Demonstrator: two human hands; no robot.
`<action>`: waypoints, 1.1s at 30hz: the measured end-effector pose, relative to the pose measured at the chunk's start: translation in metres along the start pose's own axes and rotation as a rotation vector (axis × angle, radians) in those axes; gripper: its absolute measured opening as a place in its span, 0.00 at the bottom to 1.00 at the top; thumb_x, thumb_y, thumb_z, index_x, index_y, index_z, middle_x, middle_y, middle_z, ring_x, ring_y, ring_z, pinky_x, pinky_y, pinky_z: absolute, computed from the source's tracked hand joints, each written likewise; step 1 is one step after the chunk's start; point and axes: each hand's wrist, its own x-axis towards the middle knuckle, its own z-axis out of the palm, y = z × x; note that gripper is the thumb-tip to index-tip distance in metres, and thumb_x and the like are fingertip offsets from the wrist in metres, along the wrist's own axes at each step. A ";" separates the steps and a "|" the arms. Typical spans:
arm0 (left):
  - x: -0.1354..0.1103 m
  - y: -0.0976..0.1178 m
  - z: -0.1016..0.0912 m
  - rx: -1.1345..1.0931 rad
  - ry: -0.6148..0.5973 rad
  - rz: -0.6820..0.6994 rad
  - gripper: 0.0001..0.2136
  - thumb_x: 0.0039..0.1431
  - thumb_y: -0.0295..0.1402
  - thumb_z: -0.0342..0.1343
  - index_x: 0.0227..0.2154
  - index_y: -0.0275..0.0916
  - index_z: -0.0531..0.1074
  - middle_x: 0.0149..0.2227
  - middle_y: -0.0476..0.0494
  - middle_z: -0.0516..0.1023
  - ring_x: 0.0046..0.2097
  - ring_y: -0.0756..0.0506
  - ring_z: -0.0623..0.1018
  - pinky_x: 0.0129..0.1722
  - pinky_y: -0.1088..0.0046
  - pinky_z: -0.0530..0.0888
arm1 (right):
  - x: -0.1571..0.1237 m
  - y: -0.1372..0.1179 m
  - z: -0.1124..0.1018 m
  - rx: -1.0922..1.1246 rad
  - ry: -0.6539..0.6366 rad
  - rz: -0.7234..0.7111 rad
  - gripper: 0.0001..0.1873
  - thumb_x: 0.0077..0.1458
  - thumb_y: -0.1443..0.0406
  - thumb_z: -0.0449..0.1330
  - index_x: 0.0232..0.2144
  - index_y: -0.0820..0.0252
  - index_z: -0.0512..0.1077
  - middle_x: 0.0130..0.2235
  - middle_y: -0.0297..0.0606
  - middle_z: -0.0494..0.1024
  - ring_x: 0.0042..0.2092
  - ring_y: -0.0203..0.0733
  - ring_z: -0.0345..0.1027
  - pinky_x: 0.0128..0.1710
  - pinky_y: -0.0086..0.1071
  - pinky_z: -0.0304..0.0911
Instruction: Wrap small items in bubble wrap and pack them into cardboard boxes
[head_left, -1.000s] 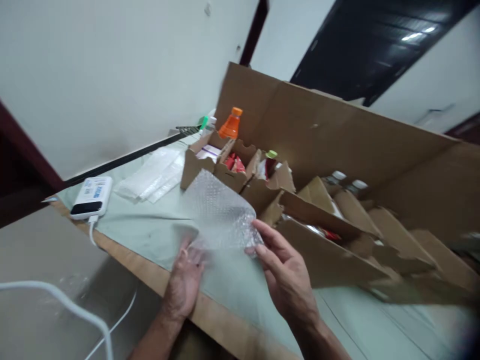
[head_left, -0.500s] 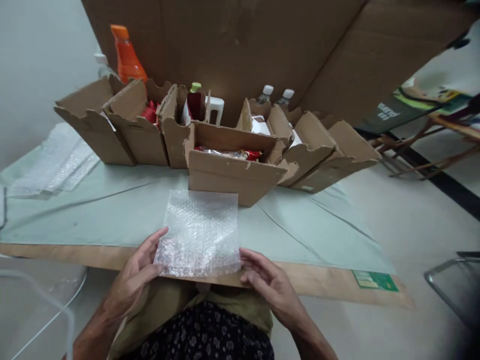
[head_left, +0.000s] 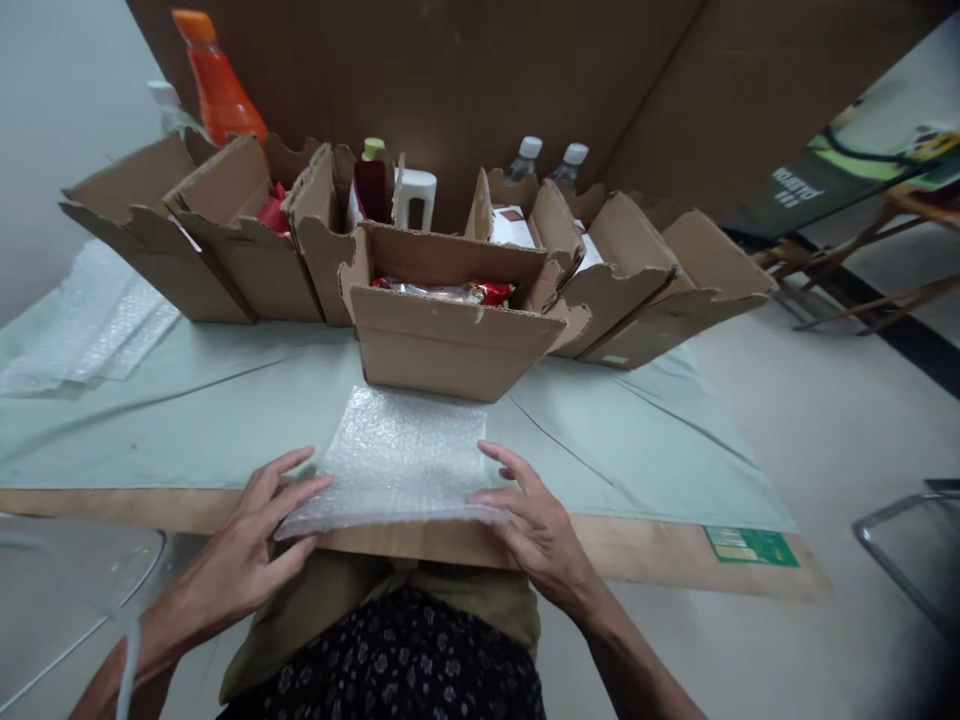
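A sheet of clear bubble wrap (head_left: 401, 462) lies nearly flat at the near edge of the table (head_left: 187, 420), just in front of an open cardboard box (head_left: 450, 345) holding red wrapped items. My left hand (head_left: 255, 535) pinches the sheet's near left corner between thumb and fingers. My right hand (head_left: 529, 525) holds its near right edge the same way, fingers spread over the top.
A row of open cardboard boxes (head_left: 225, 240) with bottles and packets stands behind, backed by a tall cardboard sheet (head_left: 465, 80). An orange bottle (head_left: 214, 80) rises at the back left. More bubble wrap (head_left: 90, 330) lies at the left. Wooden chairs (head_left: 862, 270) stand at the right.
The view swung from the table's left side to face the boxes. The bubble wrap went from raised and curled to lowered almost flat on the table, both hands still on it.
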 end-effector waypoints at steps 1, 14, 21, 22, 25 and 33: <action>0.005 0.002 0.004 -0.001 0.032 0.039 0.17 0.60 0.36 0.58 0.51 0.47 0.79 0.65 0.38 0.70 0.65 0.36 0.72 0.60 0.57 0.75 | 0.001 0.000 -0.002 0.085 -0.022 0.069 0.10 0.65 0.67 0.58 0.39 0.53 0.81 0.58 0.44 0.77 0.58 0.49 0.72 0.54 0.45 0.70; 0.057 0.010 0.043 0.213 0.086 -0.255 0.12 0.62 0.42 0.51 0.32 0.41 0.75 0.28 0.49 0.78 0.30 0.46 0.75 0.33 0.70 0.69 | 0.018 0.031 0.017 -0.538 0.064 0.197 0.08 0.63 0.61 0.60 0.39 0.60 0.76 0.40 0.45 0.80 0.42 0.51 0.71 0.44 0.43 0.64; 0.052 0.003 0.046 0.482 0.158 -0.186 0.19 0.62 0.47 0.52 0.42 0.36 0.76 0.39 0.35 0.77 0.43 0.34 0.77 0.45 0.57 0.73 | 0.053 0.040 0.010 -0.610 -0.054 0.164 0.20 0.60 0.58 0.63 0.51 0.61 0.74 0.59 0.53 0.75 0.56 0.61 0.68 0.52 0.52 0.64; 0.051 0.002 0.046 0.475 0.145 -0.162 0.16 0.62 0.45 0.51 0.37 0.37 0.75 0.37 0.35 0.77 0.42 0.34 0.77 0.45 0.57 0.73 | 0.057 0.038 0.010 -0.585 -0.071 0.156 0.15 0.59 0.60 0.64 0.46 0.60 0.75 0.58 0.53 0.75 0.56 0.62 0.68 0.52 0.52 0.64; 0.050 0.000 0.042 0.364 0.125 -0.107 0.09 0.60 0.39 0.51 0.27 0.42 0.70 0.34 0.40 0.77 0.40 0.38 0.77 0.43 0.60 0.73 | 0.051 0.026 0.010 -0.393 -0.070 0.167 0.03 0.60 0.65 0.61 0.33 0.58 0.73 0.49 0.46 0.80 0.50 0.54 0.72 0.49 0.46 0.66; 0.094 0.025 0.044 0.386 0.180 0.066 0.07 0.61 0.30 0.54 0.39 0.40 0.75 0.38 0.41 0.82 0.41 0.38 0.80 0.44 0.60 0.74 | -0.049 -0.026 0.041 0.252 -0.104 0.420 0.33 0.62 0.67 0.57 0.68 0.53 0.61 0.37 0.34 0.78 0.30 0.34 0.70 0.32 0.28 0.68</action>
